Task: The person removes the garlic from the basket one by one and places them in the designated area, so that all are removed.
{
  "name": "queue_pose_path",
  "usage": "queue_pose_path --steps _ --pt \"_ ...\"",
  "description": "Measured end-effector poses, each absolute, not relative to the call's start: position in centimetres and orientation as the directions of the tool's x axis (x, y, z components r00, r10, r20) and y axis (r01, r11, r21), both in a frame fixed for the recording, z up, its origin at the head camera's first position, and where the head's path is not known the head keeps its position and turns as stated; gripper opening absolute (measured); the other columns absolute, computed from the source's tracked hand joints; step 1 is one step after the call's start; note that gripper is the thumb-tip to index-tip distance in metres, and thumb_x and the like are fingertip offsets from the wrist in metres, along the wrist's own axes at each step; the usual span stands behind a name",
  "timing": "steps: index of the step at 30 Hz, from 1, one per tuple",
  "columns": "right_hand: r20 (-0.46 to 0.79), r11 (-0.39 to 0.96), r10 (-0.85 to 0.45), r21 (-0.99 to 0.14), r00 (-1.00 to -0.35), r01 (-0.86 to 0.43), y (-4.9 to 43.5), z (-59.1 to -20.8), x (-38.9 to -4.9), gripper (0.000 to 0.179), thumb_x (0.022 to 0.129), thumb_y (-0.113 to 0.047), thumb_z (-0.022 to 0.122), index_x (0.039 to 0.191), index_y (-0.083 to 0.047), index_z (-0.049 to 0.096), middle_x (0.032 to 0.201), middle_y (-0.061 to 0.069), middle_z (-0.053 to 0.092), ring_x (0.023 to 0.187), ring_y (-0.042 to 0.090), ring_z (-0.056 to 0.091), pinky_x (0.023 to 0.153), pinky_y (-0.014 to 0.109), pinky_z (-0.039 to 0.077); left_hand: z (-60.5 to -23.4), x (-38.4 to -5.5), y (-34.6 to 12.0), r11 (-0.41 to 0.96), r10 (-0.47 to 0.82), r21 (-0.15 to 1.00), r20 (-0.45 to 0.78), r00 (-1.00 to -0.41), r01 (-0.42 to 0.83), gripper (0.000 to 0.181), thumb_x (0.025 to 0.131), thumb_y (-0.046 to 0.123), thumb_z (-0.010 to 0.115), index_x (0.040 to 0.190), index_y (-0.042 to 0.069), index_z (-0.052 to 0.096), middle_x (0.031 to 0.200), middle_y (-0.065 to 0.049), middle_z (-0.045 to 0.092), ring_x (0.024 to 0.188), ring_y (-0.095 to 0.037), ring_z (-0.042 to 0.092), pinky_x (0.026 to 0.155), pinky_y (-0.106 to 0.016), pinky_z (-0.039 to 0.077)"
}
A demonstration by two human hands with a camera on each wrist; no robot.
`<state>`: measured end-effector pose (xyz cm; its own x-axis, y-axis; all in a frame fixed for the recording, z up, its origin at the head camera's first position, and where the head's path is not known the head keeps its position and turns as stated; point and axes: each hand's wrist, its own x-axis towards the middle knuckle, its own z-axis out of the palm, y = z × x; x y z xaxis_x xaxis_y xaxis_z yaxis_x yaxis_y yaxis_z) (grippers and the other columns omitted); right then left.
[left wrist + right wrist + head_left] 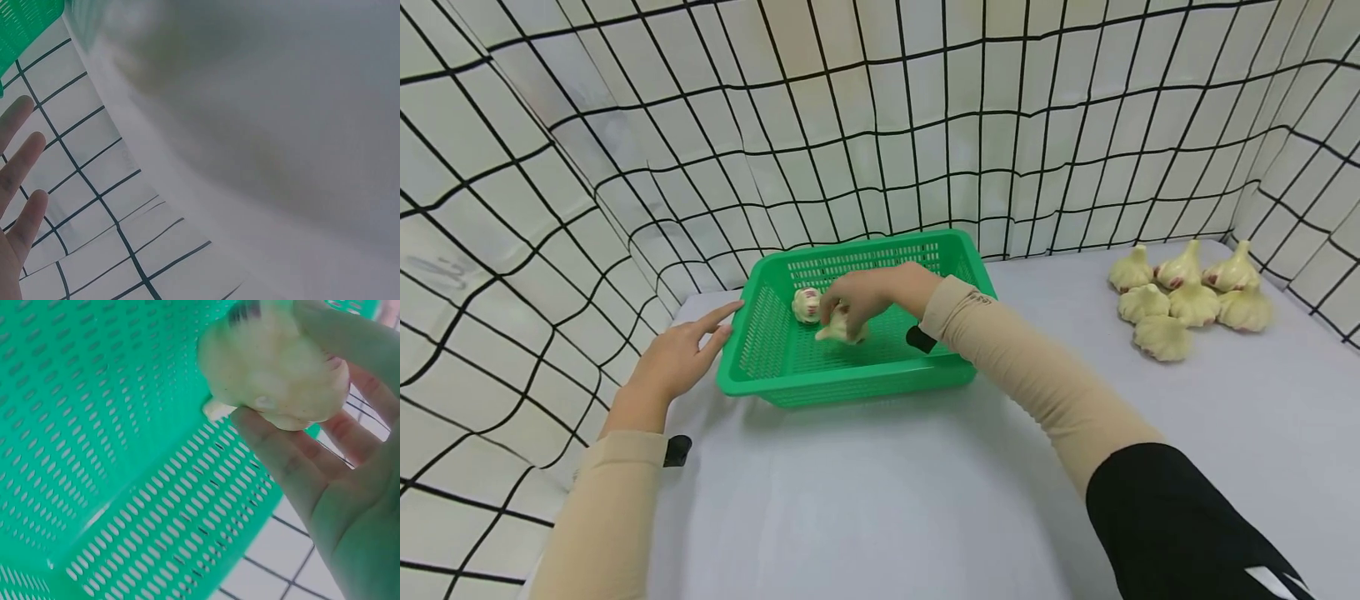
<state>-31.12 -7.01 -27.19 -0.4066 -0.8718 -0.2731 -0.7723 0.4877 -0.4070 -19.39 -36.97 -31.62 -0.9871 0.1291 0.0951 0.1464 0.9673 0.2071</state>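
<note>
My right hand [867, 298] reaches into a green plastic basket [857, 392] and grips a garlic bulb [842, 327], its stem pointing left. In the right wrist view the fingers and thumb wrap around that pale bulb [275, 369], above the slotted basket floor. Another garlic bulb [807, 305] lies in the basket, just left of the held one. At the basket's left rim my left hand [679, 357] has its fingers extended, fingertips right at the edge. The left wrist view shows spread fingers [24, 156] with nothing in them.
A cluster of several garlic bulbs [1193, 302] sits on the white table [865, 500] at the right. Black netting [917, 129] over white walls rises behind the basket and along both sides, close to the left forearm.
</note>
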Motion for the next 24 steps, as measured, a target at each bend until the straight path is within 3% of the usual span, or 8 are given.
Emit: queue_pose_path --steps 4,13,20,24 --pt "-0.217 0.458 -0.889 -0.421 -0.404 -0.783 -6.0 -26.4 -30.9 0.042 0.091 -0.005 0.070 0.132 -0.013 0.067 0.130 0.003 0.059 0.101 0.018 0.049 0.081 0.030 0.046 -31.7 -19.2 -37.3 0.967 0.128 0.207 0.101 -0.987 0.147 0.060 0.111 0.052 0.026 0.162 0.022 0.031 0.144 -0.034 0.050 0.129 -0.059 0.045 0.099 -0.076 0.038" --pt "-0.084 0.410 -0.904 -0.444 -0.419 -0.796 -3.0 -24.5 -29.8 0.041 0.090 -0.011 0.077 0.130 -0.014 0.068 0.135 0.000 0.056 0.115 0.015 0.052 0.093 0.031 0.049 -31.8 -19.3 -37.3 0.965 0.139 0.210 0.096 -0.986 0.156 0.060 0.111 0.051 0.026 0.162 0.021 0.031 0.142 -0.035 0.051 0.128 -0.060 0.046 0.098 -0.076 0.039" --pt "0.082 0.337 -0.904 -0.466 -0.419 -0.818 0.1 -22.7 -28.2 0.036 0.091 -0.010 0.077 0.126 -0.012 0.070 0.126 0.001 0.059 0.103 0.019 0.052 0.087 0.034 0.051 -31.6 -19.6 -37.4 0.966 0.141 0.203 0.098 -0.985 0.158 0.059 0.111 0.051 0.025 0.163 0.021 0.031 0.141 -0.036 0.051 0.127 -0.061 0.046 0.097 -0.077 0.039" --pt "0.146 0.305 -0.898 -0.476 -0.416 -0.825 1.7 -22.5 -27.1 0.034 0.091 -0.008 0.078 0.124 -0.011 0.070 0.128 0.002 0.059 0.107 0.018 0.053 0.090 0.035 0.053 -31.8 -19.6 -37.4 0.967 0.139 0.202 0.090 -0.986 0.155 0.060 0.111 0.051 0.025 0.163 0.021 0.030 0.141 -0.037 0.050 0.127 -0.061 0.045 0.097 -0.077 0.039"
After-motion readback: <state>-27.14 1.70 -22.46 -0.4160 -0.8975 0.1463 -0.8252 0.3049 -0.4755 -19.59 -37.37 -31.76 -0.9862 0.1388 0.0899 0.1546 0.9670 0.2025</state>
